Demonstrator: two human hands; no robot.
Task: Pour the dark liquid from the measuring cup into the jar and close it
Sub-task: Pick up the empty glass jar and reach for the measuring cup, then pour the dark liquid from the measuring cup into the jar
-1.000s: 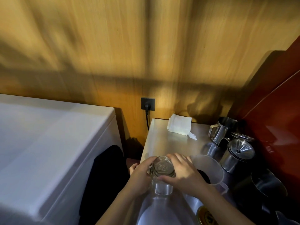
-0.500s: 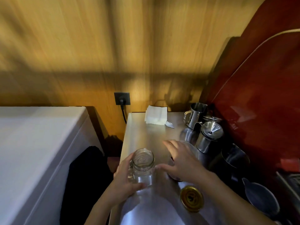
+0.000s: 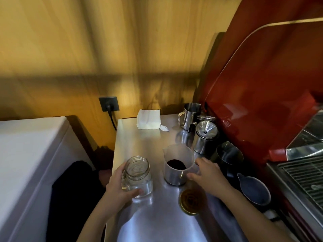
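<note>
An empty glass jar (image 3: 138, 173) with a handle stands open on the steel counter (image 3: 136, 145), near its left edge. My left hand (image 3: 118, 191) is wrapped around the jar's left side and base. To its right stands a clear plastic measuring cup (image 3: 178, 165) with dark liquid low inside it. My right hand (image 3: 208, 173) is at the cup's right side, fingers spread around the handle area; whether it grips is unclear. The jar's gold lid (image 3: 191, 200) lies flat on the counter in front of the cup, partly under my right forearm.
Steel pitchers (image 3: 189, 114), a steel pot holding a funnel (image 3: 206, 135) and a dark pitcher (image 3: 229, 157) crowd the right side beside a red espresso machine (image 3: 272, 84). A grey pitcher (image 3: 253, 191) sits near my right arm. Folded napkins (image 3: 148, 119) lie at the back. A white appliance (image 3: 31, 154) stands left.
My right hand left the jar's mouth and moved right to the measuring cup, uncovering it. The lid now lies on the counter. My left hand stays on the jar. The camera tilted.
</note>
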